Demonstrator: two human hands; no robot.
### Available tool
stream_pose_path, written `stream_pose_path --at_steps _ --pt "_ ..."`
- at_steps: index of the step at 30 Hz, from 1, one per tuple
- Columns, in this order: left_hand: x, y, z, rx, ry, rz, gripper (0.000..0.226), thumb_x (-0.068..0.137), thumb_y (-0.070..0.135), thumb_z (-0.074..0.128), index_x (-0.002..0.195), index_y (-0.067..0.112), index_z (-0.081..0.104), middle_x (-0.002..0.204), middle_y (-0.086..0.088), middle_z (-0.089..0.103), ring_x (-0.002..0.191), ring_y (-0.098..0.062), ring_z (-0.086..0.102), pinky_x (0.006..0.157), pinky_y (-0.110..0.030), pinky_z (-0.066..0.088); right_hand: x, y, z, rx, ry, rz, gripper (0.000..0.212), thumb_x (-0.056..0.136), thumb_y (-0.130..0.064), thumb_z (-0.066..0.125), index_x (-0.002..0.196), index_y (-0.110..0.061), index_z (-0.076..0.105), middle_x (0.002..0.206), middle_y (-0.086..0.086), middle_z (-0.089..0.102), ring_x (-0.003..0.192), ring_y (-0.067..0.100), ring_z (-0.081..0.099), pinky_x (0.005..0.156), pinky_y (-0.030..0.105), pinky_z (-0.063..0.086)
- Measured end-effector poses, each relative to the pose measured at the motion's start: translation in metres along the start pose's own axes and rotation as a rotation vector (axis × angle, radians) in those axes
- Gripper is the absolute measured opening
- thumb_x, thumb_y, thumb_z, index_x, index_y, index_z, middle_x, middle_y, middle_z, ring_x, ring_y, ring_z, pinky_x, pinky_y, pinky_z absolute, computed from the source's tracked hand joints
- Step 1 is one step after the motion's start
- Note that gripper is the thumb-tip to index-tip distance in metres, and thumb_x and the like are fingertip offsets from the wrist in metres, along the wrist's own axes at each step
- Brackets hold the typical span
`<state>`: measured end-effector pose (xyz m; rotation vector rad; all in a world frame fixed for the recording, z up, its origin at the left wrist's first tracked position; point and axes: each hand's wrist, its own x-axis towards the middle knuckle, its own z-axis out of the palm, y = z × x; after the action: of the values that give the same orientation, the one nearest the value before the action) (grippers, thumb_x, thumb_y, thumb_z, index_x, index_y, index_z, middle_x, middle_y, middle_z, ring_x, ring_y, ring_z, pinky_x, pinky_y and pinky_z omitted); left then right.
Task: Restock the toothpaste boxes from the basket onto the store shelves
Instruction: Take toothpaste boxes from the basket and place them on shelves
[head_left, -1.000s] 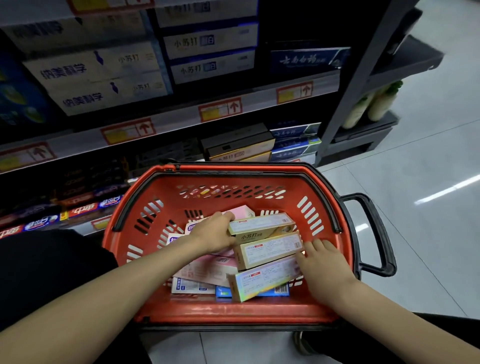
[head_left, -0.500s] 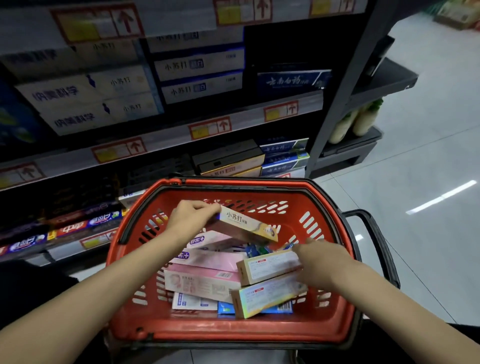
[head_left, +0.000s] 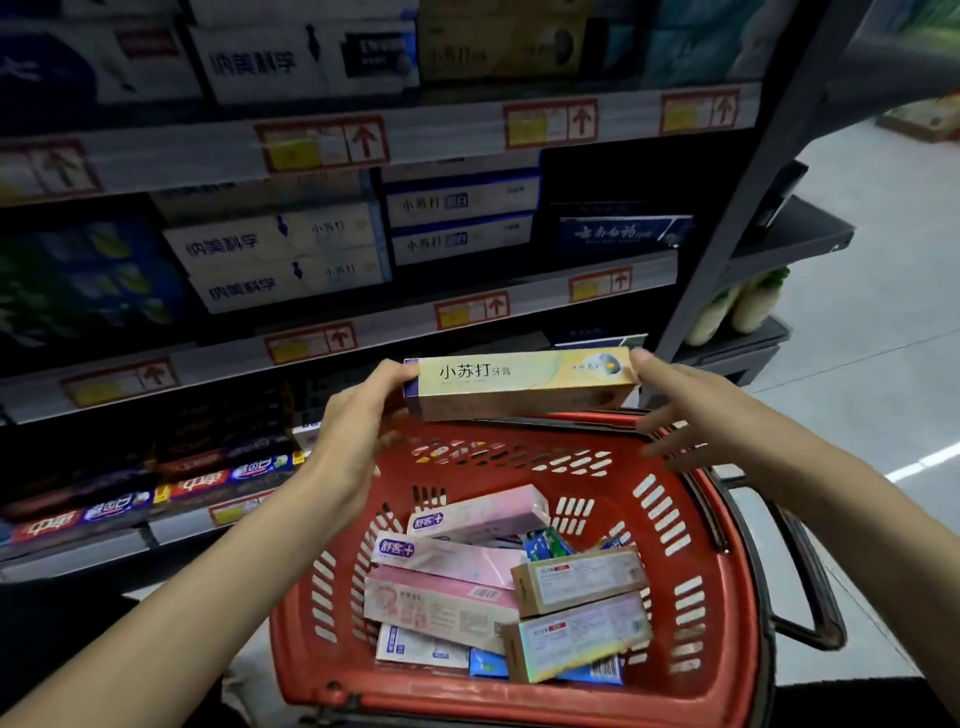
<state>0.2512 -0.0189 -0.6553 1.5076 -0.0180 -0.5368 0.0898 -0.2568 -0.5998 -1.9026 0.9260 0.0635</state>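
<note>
Currently, the left hand (head_left: 358, 415) is gripping the left end of a yellow toothpaste box (head_left: 519, 382), with the thumb on the upper face and the fingers curled beneath. The box is being held level over the far rim of the red basket (head_left: 727, 525). The right hand (head_left: 680, 410) is touching the box's right end with its thumb tip. Its fingers are spreading wide and straight above the basket's far right rim and are enclosing nothing. Inside the basket, pink toothpaste boxes (head_left: 447, 566) are lying at the left and two tan boxes (head_left: 576, 608) at the right, over blue packs (head_left: 488, 665). Beyond the basket, store shelves (head_left: 415, 317) are carrying rows of toothpaste boxes.
</note>
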Motion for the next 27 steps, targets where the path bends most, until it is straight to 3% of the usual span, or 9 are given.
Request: stream_pose_path --at_steps 5,9,13,16,21,27 --pt "-0.008 0.006 -0.006 -0.082 -0.027 0.004 0.026 0.095 0.038 0.061 0.098 0.02 0.079 0.097 0.004 0.079 0.079 -0.009 0.058 0.07 -0.026 0.043 -0.007 -0.013 0.014 0.493 -0.06 0.016 0.054 0.096 -0.064 0.054 0.128 -0.02 0.062 0.103 0.013 0.08 0.09 0.033 0.079 0.079 0.041 0.06" --pt "-0.013 0.006 -0.007 -0.075 -0.045 0.03 0.024 0.096 0.036 0.061 0.09 0.023 0.08 0.095 0.007 0.077 0.073 -0.005 0.057 0.069 -0.025 0.043 -0.004 -0.016 0.024 0.642 -0.042 0.004 0.048 0.096 -0.053 0.062 0.126 -0.016 0.065 0.101 0.012 0.08 0.093 0.031 0.078 0.077 0.035 0.055" --pt "-0.014 0.003 -0.007 -0.095 -0.077 0.03 0.022 0.099 0.032 0.058 0.096 0.023 0.077 0.101 0.003 0.078 0.075 -0.005 0.062 0.074 -0.03 0.041 -0.002 -0.017 0.029 0.799 -0.031 0.042 0.044 0.093 -0.042 0.071 0.127 -0.014 0.065 0.097 0.013 0.08 0.089 0.025 0.079 0.077 0.032 0.055" --pt "-0.014 0.004 -0.006 -0.083 -0.108 0.035 0.028 0.102 0.029 0.052 0.114 0.024 0.077 0.111 -0.003 0.079 0.084 -0.009 0.065 0.077 -0.032 0.041 -0.003 -0.017 0.03 0.925 -0.026 0.07 0.046 0.09 -0.03 0.074 0.129 -0.008 0.061 0.092 0.016 0.08 0.087 0.025 0.08 0.076 0.034 0.06" --pt "-0.012 0.005 -0.006 -0.084 -0.12 0.038 0.031 0.102 0.029 0.052 0.128 0.028 0.07 0.116 -0.005 0.078 0.098 -0.015 0.067 0.088 -0.034 0.044 -0.004 -0.017 0.028 1.0 -0.039 0.072 0.053 0.09 -0.022 0.073 0.137 -0.006 0.055 0.103 0.023 0.078 0.095 0.032 0.078 0.073 0.035 0.065" --pt "-0.014 0.002 -0.003 -0.097 -0.143 0.023 0.03 0.101 0.027 0.053 0.124 0.022 0.072 0.111 -0.002 0.079 0.083 -0.007 0.069 0.078 -0.03 0.046 -0.003 -0.014 0.027 0.964 -0.024 0.14 0.051 0.089 -0.024 0.071 0.134 -0.006 0.057 0.105 0.024 0.077 0.1 0.034 0.077 0.074 0.036 0.063"
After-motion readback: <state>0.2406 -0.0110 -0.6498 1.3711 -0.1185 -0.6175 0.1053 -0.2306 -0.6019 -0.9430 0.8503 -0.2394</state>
